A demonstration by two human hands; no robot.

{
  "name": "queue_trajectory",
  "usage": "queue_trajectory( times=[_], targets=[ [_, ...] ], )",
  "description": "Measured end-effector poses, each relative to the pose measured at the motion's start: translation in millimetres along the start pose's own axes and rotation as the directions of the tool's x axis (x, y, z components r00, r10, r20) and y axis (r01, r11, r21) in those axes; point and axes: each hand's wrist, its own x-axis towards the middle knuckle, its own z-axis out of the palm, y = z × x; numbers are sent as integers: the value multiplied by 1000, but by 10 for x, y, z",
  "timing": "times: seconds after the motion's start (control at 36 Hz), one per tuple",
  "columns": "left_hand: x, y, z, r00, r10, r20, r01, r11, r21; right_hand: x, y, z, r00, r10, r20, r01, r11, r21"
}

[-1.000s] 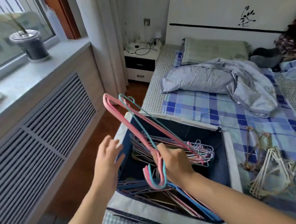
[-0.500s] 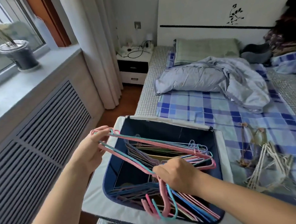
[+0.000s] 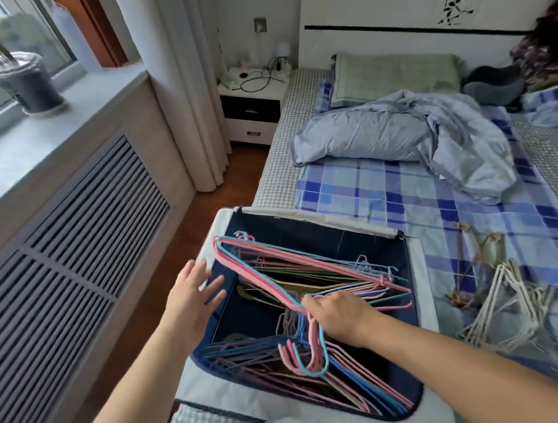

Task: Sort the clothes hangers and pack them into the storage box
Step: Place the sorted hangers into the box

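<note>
The right hand (image 3: 339, 315) grips a bundle of pink and teal hangers (image 3: 294, 269) at the necks, fingers curled round the wires just above the hooks. The left hand (image 3: 191, 298) is spread, fingers straight, holding nothing; it hovers just beside the left wall of the storage box (image 3: 408, 268), apart from the bundle.

Location: the bundle lies across the upper layer of hangers already in the box, at centre frame. The box stands on the bed (image 3: 384, 198).

Orientation: the long axis of the bundle runs from upper left to lower right of the frame. The shoulder corner points to the upper-left corner of the box. The hooks point down toward the lower edge of the frame, hanging over the lower stack of hangers.

Hazards:
- The hooks are likely to snag the wires beneath if the bundle is dragged; lift before shifting.
- The upper-left corner sits at the box rim and may ride over it, leaving the bundle tilted.
- With only one hand gripping, the bundle may fan apart on release.

A loose pile of pale hangers (image 3: 505, 302) lies on the bed at the right of the frame, not yet packed.
</note>
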Motion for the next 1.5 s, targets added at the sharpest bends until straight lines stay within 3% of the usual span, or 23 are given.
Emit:
queue_trajectory(
  times=[0.06,0.08,0.11,0.17,0.25,0.31,0.36,0.47,0.58,0.69,0.81,0.89,0.97,1.03,1.17,1.22,1.31,1.42,1.5],
  targets=[
    [-102,-157,-20,998,38,-43,-27,972,234,15,142,8,985,99,139,-99,995,-8],
    [-147,-259,-57,996,86,-12,-74,905,418,39,202,54,973,120,197,-117,993,-30],
    [-195,-347,-79,990,138,41,-135,782,609,64,246,86,970,115,213,-104,993,-63],
    [-216,-544,-176,975,172,143,-205,432,878,194,318,255,964,82,255,-57,993,-104],
    [-313,-733,-288,955,90,284,-288,38,957,358,362,383,942,47,332,2,990,-144],
    [-327,-850,-278,934,-24,356,-350,-243,904,436,451,406,925,34,378,31,986,-163],
    [-280,-905,-245,932,-111,344,-359,-398,845,467,553,453,920,37,390,47,978,-203],
    [-81,-964,-81,923,-305,233,-351,-426,834,435,703,657,905,4,425,88,977,-197],
    [166,-1143,168,841,-493,222,-420,-338,842,400,762,849,901,8,434,96,972,-216],
    [378,-1443,363,879,-403,256,-391,-301,870,368,740,826,922,-20,388,126,960,-250],
    [565,-1619,453,898,-260,354,-432,-378,819,337,706,823,929,-6,371,98,968,-230],
    [683,-1625,441,865,-325,382,-493,-414,765,348,722,825,930,8,368,81,971,-225],
    [715,-1606,292,861,-397,316,-481,-439,759,404,715,793,921,25,390,70,971,-227],
    [710,-1661,140,867,-397,303,-461,-403,791,428,712,757,916,37,400,65,969,-239],
    [711,-1794,-24,802,-446,398,-576,-399,713,443,661,857,907,42,419,65,969,-238],
    [742,-1831,-14,806,-445,390,-569,-403,717,453,673,906,908,67,414,29,975,-221],
    [732,-1805,63,863,-421,280,-452,-393,801,462,707,1008,916,91,390,-7,978,-210],
    [669,-1765,106,851,-461,250,-469,-456,756,520,621,1112,918,231,322,-147,953,-264],
    [508,-1681,235,837,-464,290,-529,-551,645,627,499,1025,814,456,359,-345,878,-332]
  ],
)
